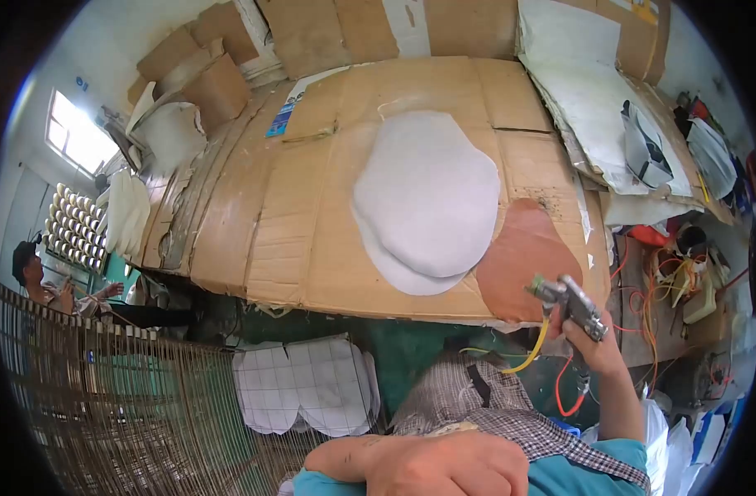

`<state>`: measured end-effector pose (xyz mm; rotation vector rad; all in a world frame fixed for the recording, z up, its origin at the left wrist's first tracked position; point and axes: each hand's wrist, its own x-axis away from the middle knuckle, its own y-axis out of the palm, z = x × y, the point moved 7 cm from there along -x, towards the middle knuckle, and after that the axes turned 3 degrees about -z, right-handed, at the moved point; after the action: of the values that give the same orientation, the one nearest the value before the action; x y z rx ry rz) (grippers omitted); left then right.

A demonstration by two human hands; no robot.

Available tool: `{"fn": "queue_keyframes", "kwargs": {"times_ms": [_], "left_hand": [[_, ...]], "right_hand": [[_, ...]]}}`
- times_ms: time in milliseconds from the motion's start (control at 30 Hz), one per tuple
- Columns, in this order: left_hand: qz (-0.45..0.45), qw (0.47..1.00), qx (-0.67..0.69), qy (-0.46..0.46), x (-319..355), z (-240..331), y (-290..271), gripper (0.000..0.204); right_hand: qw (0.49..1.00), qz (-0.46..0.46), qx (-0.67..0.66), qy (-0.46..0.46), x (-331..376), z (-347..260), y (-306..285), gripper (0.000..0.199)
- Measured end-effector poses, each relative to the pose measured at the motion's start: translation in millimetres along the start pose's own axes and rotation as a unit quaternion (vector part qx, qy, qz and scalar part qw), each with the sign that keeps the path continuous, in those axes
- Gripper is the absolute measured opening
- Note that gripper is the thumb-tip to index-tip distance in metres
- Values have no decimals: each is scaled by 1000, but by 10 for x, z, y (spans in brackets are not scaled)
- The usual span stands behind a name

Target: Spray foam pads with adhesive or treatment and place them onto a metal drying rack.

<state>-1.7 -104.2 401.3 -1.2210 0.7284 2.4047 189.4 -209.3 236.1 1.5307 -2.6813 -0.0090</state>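
My right hand grips a metal spray gun with a yellow hose trailing down from it. The gun's nozzle sits at the near right edge of the cardboard-covered table, just over a reddish-brown oval piece. Two stacked white oval foam pads lie in the middle of the table, left of the brown piece. My left hand is low in the picture against my chest, fingers curled into a fist with nothing seen in it.
White sheets and cardboard pile up at the far right. Tangled orange and yellow hoses lie on a bench to the right. A wire rack stands lower left, with white quilted pads beside it. Another person works far left.
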Motion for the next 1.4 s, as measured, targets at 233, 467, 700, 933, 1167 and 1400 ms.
{"fn": "queue_keyframes", "kwargs": {"times_ms": [233, 467, 700, 933, 1167, 1400], "left_hand": [[-10, 1000, 17, -22, 45, -51, 75, 37], [-27, 999, 12, 33, -50, -105, 143, 47], [-86, 996, -16, 26, -92, -82, 188, 48], [-123, 992, 27, 4, -71, -213, 298, 48], [-102, 994, 42, -6, -47, -280, 383, 51], [-100, 994, 30, -25, -7, -324, 376, 54]], "right_hand": [[987, 96, 126, 6, 304, -234, -352, 51], [997, 56, 45, -23, 483, -249, -247, 54], [982, 158, 103, -4, 703, -347, -559, 51], [991, 106, 78, -9, 846, -265, -383, 53], [993, 76, 80, -44, 983, -352, -358, 50], [990, 77, 115, 8, 1174, -306, -550, 50]]}}
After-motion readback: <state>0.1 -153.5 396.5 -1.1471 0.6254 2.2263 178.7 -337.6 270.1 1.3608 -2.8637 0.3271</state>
